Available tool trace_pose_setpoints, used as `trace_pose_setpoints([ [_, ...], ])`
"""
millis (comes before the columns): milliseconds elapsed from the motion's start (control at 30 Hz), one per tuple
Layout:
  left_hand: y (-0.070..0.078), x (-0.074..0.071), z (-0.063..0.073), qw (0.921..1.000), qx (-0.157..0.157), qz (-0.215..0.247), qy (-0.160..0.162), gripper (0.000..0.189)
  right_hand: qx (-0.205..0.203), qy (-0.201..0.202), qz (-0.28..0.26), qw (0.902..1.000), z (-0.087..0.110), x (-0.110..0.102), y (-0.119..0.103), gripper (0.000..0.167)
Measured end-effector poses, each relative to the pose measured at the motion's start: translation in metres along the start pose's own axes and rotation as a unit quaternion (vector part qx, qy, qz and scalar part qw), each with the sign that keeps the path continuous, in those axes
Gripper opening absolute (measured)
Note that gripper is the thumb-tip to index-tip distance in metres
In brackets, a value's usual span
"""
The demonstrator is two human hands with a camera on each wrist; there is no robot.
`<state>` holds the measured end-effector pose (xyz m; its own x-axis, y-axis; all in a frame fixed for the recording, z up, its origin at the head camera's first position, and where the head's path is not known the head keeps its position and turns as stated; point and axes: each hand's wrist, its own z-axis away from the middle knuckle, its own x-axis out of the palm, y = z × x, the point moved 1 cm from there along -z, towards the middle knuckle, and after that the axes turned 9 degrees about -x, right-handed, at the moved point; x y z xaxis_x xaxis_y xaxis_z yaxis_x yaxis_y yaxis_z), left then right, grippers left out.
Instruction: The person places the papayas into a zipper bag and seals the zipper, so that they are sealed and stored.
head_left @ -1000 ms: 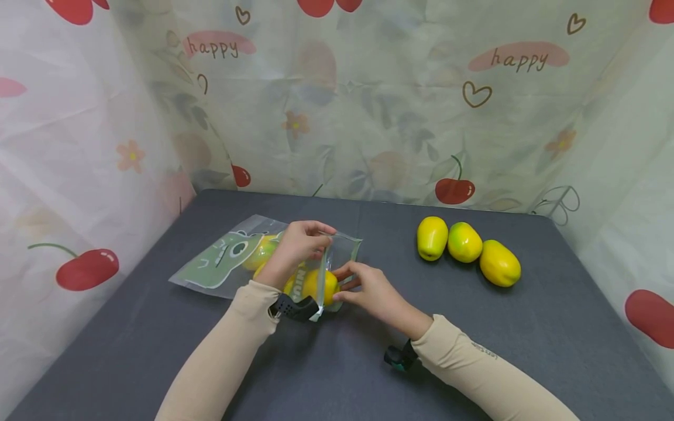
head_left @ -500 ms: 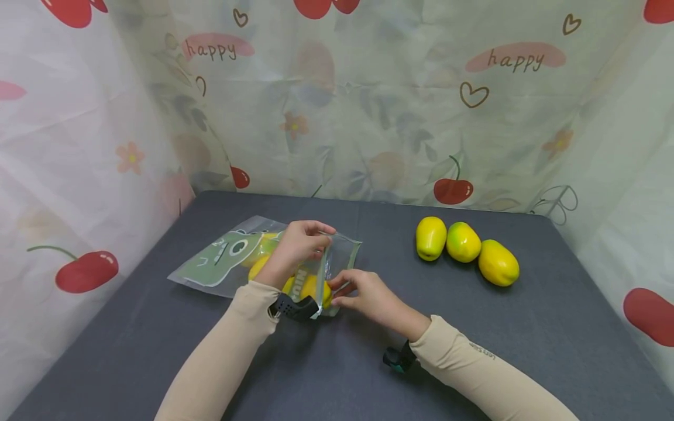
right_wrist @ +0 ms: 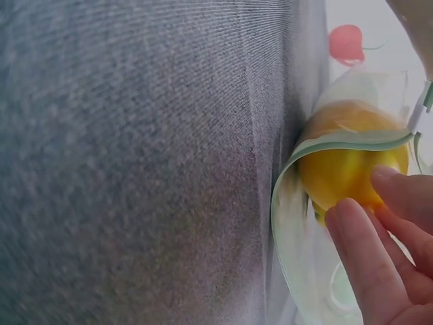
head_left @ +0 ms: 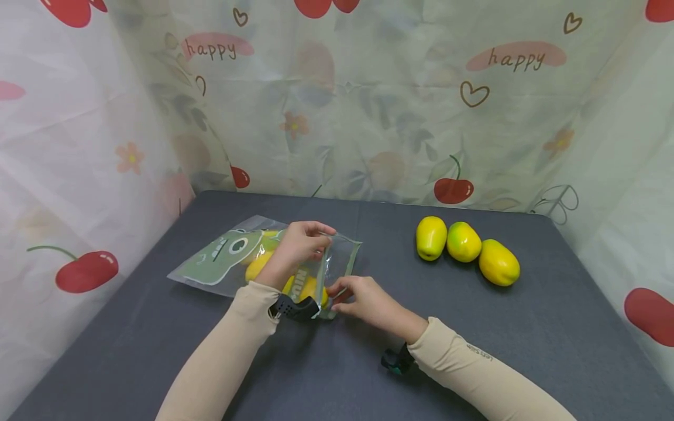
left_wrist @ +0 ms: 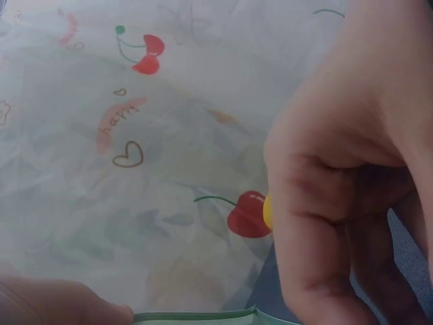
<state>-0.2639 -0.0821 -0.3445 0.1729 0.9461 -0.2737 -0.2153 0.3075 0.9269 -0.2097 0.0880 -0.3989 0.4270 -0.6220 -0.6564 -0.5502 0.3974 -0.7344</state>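
My left hand (head_left: 300, 248) pinches the upper edge of a clear zip bag (head_left: 216, 263) with a green cartoon face, lying on the table with its mouth to the right. Several yellow mangoes show through the plastic, among them one mango (head_left: 258, 264) in the middle. At the mouth, my right hand (head_left: 371, 301) has its thumb and fingertips at the end of another mango (right_wrist: 345, 176), most of which is inside. In the left wrist view, the bag's green rim (left_wrist: 196, 316) runs beside my thumb; the left fingertips are partly cut off.
Three more mangoes lie in a row at the back right: a left one (head_left: 431, 238), a greenish middle one (head_left: 464, 242) and a right one (head_left: 499, 263). The dark grey table (head_left: 421, 397) is backed by a printed curtain (head_left: 358, 117).
My right hand has moved left and slightly nearer, pushing the mango deeper into the bag. The mangoes inside have shifted left. My left hand keeps its hold on the edge.
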Motion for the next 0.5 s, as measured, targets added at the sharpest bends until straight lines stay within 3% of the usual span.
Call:
trace_pose_setpoints([
  [500, 0.0021, -0.001, 0.0025, 0.9999, -0.006, -0.006, 0.007, 0.025, 0.0, -0.025, 0.013, 0.9996, -0.0027, 0.0041, 0.0038, 0.025],
])
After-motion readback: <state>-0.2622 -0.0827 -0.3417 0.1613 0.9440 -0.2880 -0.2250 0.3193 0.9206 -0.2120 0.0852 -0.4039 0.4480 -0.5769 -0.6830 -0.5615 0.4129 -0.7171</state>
